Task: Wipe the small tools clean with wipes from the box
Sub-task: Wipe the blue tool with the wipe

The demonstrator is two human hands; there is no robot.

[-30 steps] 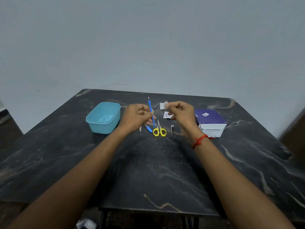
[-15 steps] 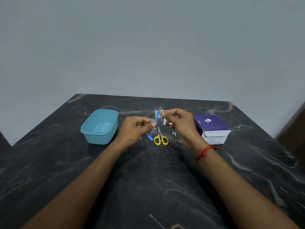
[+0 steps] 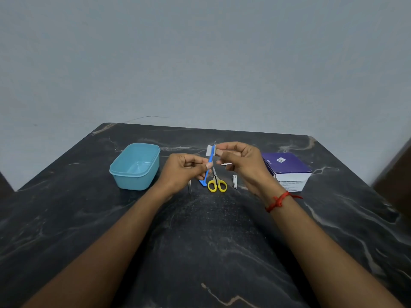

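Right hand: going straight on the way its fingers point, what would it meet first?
Probably the thin blue-handled tool in the left hand; the small white wipe in the right hand seems to touch it.

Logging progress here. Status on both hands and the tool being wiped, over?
Left hand gripping blue-handled tool. Right hand pinching wipe against its upper end. Nothing blocking; scissors flat on table.
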